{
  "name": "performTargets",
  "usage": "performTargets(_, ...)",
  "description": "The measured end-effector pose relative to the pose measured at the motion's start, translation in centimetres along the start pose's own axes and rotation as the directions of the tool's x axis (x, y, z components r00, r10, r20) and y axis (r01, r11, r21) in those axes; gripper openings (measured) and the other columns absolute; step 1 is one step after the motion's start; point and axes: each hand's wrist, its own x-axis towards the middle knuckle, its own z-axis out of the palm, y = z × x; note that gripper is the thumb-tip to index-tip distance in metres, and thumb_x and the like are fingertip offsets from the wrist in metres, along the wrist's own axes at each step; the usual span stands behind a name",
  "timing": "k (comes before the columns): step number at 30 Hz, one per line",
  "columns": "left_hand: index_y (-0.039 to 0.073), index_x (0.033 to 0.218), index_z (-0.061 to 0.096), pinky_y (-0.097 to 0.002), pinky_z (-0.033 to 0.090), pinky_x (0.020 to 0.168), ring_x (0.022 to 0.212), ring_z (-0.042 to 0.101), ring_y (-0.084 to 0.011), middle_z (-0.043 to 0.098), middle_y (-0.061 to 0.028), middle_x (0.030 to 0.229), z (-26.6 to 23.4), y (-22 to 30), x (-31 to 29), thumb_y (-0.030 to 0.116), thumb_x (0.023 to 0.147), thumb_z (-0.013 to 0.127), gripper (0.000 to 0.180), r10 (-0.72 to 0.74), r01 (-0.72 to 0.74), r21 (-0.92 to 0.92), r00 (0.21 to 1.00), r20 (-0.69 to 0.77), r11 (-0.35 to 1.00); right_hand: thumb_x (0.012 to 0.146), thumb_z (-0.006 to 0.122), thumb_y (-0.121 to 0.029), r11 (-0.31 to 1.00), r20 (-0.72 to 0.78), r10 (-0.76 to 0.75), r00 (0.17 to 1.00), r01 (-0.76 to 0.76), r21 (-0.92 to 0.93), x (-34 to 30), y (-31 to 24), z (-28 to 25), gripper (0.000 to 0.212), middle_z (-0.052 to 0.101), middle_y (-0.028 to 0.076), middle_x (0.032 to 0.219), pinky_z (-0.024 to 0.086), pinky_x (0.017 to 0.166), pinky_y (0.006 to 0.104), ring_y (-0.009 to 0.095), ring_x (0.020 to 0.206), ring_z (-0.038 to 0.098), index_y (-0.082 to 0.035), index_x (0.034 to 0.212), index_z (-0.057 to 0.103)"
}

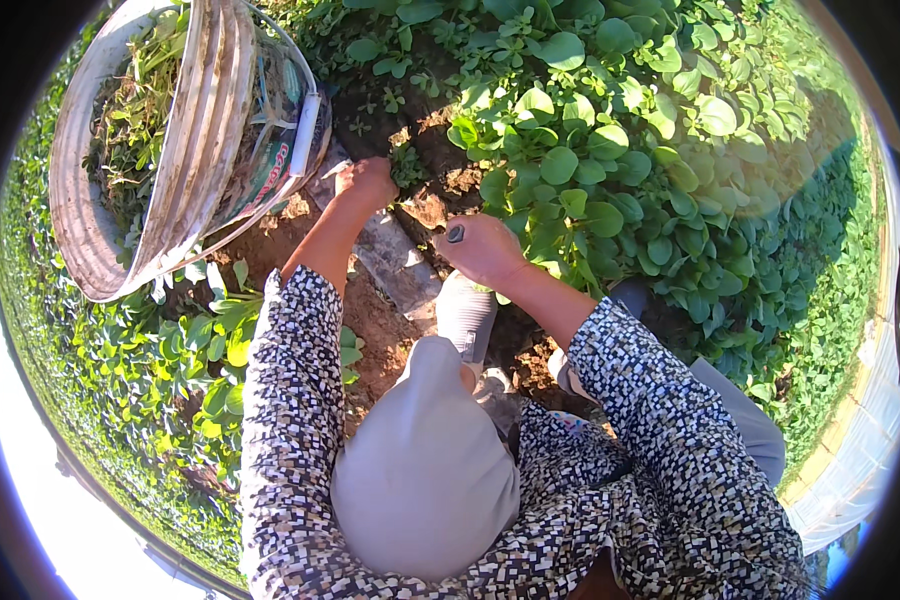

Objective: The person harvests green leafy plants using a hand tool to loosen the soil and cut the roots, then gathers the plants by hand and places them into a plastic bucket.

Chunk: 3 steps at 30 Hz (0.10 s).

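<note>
My left hand (368, 183) is closed low over the soil beside the bucket. A small green weed (407, 165) is next to its fingers; whether they grip any of it is hidden. My right hand (482, 248) is wrapped around a tool, and the tool's dark, rounded handle end (456, 233) shows at the fist. The rest of that tool is hidden. Brown, clumpy soil (425, 208) lies between the two hands. At the upper left, a dirty white ribbed bucket (215, 110) holds uprooted weeds (135, 120). Its wire handle has a white grip (305, 135).
Round-leaved green plants (610, 160) grow thickly ahead and to the right. More leafy plants (160, 360) fill the left. A bare dirt strip (375, 335) runs between them, with my shoe (465, 310) on it. Pale plastic sheeting (860, 450) borders the far right.
</note>
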Motion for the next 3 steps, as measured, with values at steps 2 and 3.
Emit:
performTargets(2,0.011,0.118,0.064,-0.0411,0.047,0.094,0.111,0.062,-0.0266,0.065,-0.0153,0.118,-0.5,0.0,-0.6,0.029,0.077,0.069,0.045,0.038,-0.039,-0.055,0.999,-0.005,0.998,0.08,0.062,-0.041,0.999,0.057,0.007,0.998,-0.009,0.031,0.2,0.6,-0.2,0.032,0.068,0.014,0.089,0.051,0.077,0.043,0.034,0.086,0.065,-0.011,0.086,0.071)
performTargets(3,0.01,0.119,0.064,-0.042,0.046,0.096,0.114,0.061,-0.0258,0.063,-0.0165,0.122,-0.6,-0.1,-1.4,0.029,0.077,0.07,0.046,0.06,-0.061,-0.083,0.998,-0.007,0.995,0.08,0.061,-0.041,0.999,0.077,0.008,0.997,-0.011,0.048,0.2,1.2,-0.6,0.033,0.069,0.014,0.089,0.051,0.078,0.0426,0.034,0.087,0.065,-0.01,0.088,0.071)
